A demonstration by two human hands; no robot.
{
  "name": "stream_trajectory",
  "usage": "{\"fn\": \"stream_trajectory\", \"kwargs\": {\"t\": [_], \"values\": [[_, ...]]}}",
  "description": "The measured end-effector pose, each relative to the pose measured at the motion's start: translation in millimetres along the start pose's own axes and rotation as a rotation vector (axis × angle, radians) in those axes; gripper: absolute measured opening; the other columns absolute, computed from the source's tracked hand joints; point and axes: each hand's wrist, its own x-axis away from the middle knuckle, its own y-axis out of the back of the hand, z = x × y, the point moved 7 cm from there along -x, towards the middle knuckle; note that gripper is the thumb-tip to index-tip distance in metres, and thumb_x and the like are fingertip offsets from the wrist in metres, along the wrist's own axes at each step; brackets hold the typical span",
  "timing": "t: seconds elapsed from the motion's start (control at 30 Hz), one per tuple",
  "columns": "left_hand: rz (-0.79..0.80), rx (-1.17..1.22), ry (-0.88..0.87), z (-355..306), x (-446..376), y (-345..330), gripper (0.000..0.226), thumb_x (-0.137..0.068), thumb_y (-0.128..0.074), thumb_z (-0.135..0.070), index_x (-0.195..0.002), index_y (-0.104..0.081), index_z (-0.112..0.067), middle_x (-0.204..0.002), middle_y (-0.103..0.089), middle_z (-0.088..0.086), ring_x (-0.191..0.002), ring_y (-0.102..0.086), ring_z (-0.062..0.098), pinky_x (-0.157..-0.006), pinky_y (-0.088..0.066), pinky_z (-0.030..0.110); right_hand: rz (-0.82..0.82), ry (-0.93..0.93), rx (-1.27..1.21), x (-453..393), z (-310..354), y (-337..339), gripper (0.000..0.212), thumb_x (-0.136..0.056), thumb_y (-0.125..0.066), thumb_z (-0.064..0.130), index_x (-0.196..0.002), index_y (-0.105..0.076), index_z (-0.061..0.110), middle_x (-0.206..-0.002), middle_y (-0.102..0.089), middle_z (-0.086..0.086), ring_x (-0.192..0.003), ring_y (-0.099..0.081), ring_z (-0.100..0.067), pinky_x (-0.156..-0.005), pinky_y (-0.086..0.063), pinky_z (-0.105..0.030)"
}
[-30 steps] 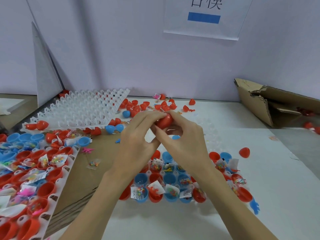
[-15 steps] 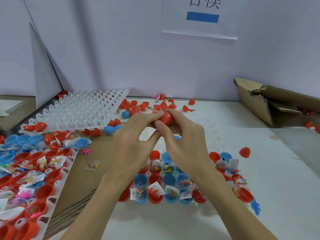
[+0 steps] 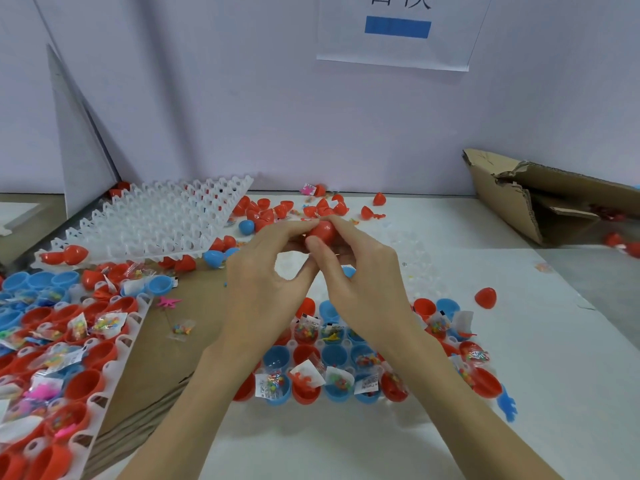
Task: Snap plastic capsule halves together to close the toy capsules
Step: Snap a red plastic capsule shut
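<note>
A red capsule (image 3: 323, 231) sits between the fingertips of both hands above the table's middle. My left hand (image 3: 263, 282) pinches it from the left, and my right hand (image 3: 360, 285) grips it from the right with thumb and fingers. Under my wrists lies a white tray (image 3: 420, 294) of open red and blue capsule halves, several holding small bagged toys. A heap of loose red halves (image 3: 277, 209) lies behind the hands by the wall. One single red half (image 3: 485, 297) lies to the right of the tray.
At the left a second tray (image 3: 114, 344) of filled halves rests on flat cardboard (image 3: 173, 362). An empty white grid tray (image 3: 156, 223) lies at the back left. A torn cardboard box (image 3: 540, 199) stands at the back right. A blue toy hand (image 3: 506, 407) lies near the tray's right end.
Both hands have stayed together around the red capsule and shifted slightly up and away. The fingers have turned a little on it.
</note>
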Motion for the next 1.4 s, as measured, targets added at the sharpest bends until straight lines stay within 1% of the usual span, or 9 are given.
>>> {"fn": "stream_trajectory", "kwargs": {"t": [0.1,0.2,0.37,0.57,0.8,1.03,1.17,1.3,1.4], "values": [[0.04,0.314,0.291,21,-5,-2,0.027,-0.09,-0.079,-0.019,-0.116,-0.074,-0.017,-0.098,-0.078,-0.01,-0.094,-0.075,0.009,-0.086,-0.057,0.017,-0.005,-0.035,-0.029,-2,-3,2,0.032,-0.104,-0.054,0.022,-0.133,-0.062,0.012,-0.107,-0.07,0.009,-0.092,-0.067,0.001,-0.082,-0.054,-0.012],[0.049,0.497,0.456,32,-5,-2,0.024,-0.094,-0.074,-0.025,-0.117,-0.073,-0.018,-0.092,-0.08,0.001,-0.084,-0.077,0.017,-0.084,-0.06,0.023,-0.027,0.01,0.037,-2,0,3,0.04,-0.099,-0.063,0.017,-0.138,-0.058,0.012,-0.106,-0.066,0.011,-0.09,-0.062,0.007,-0.08,-0.049,-0.005],[0.1,0.648,0.593,42,-2,-8,0.028,-0.097,-0.068,-0.035,-0.111,-0.075,-0.011,-0.098,-0.08,0.01,-0.093,-0.077,0.032,-0.107,-0.051,0.049,-0.061,0.094,0.272,3,7,-1,0.059,-0.091,-0.073,0.035,-0.144,-0.054,0.017,-0.108,-0.062,0.0,-0.089,-0.052,-0.002,-0.081,-0.047,-0.008],[0.244,0.641,0.567,35,1,-19,0.039,-0.101,-0.061,-0.038,-0.103,-0.072,-0.001,-0.091,-0.08,0.013,-0.092,-0.077,0.031,-0.086,-0.062,0.032,-0.151,0.127,0.34,3,8,6,0.046,-0.085,-0.076,0.035,-0.123,-0.066,0.012,-0.112,-0.059,-0.007,-0.1,-0.051,-0.008,-0.086,-0.038,-0.003],[0.251,0.55,0.583,38,3,-19,0.04,-0.099,-0.063,-0.039,-0.101,-0.071,0.001,-0.086,-0.078,0.016,-0.083,-0.076,0.035,-0.095,-0.059,0.05,-0.036,0.116,0.241,1,2,0,0.029,-0.089,-0.076,0.022,-0.113,-0.07,0.009,-0.105,-0.06,0.002,-0.091,-0.053,-0.005,-0.085,-0.045,-0.004],[0.331,0.506,0.659,44,7,-29,0.042,-0.103,-0.049,-0.046,-0.113,-0.07,-0.011,-0.087,-0.079,0.008,-0.075,-0.077,0.03,-0.073,-0.065,0.035,0.122,-0.109,0.207,-4,-12,1,0.053,-0.096,-0.068,0.018,-0.145,-0.049,0.021,-0.117,-0.049,0.008,-0.096,-0.051,-0.003,-0.087,-0.043,-0.002],[0.233,0.576,0.73,52,1,-20,0.047,-0.106,-0.041,-0.045,-0.11,-0.07,-0.008,-0.089,-0.08,0.01,-0.07,-0.075,0.029,-0.061,-0.063,0.026,-0.06,-0.484,-0.19,-21,-39,46,0.023,-0.095,-0.07,0.016,-0.115,-0.066,0.027,-0.107,-0.067,0.01,-0.094,-0.066,-0.003,-0.078,-0.052,-0.008],[0.153,0.595,0.769,58,0,-12,0.049,-0.108,-0.042,-0.04,-0.101,-0.072,-0.003,-0.085,-0.078,0.013,-0.062,-0.072,0.024,-0.056,-0.06,0.024,-0.313,-0.971,-1.203,-55,-92,82,0.011,-0.099,-0.058,-0.002,-0.109,-0.061,-0.006,-0.111,-0.065,-0.016,-0.103,-0.067,-0.022,-0.08,-0.057,-0.024],[0.156,0.588,0.752,58,0,-13,0.049,-0.107,-0.042,-0.04,-0.099,-0.073,-0.002,-0.082,-0.078,0.013,-0.062,-0.071,0.024,-0.057,-0.06,0.025,-0.489,-0.941,-1.22,-104,-123,124,0.01,-0.105,-0.051,0.011,-0.104,-0.056,0.002,-0.112,-0.063,-0.009,-0.096,-0.071,-0.016,-0.086,-0.056,-0.021]]}}
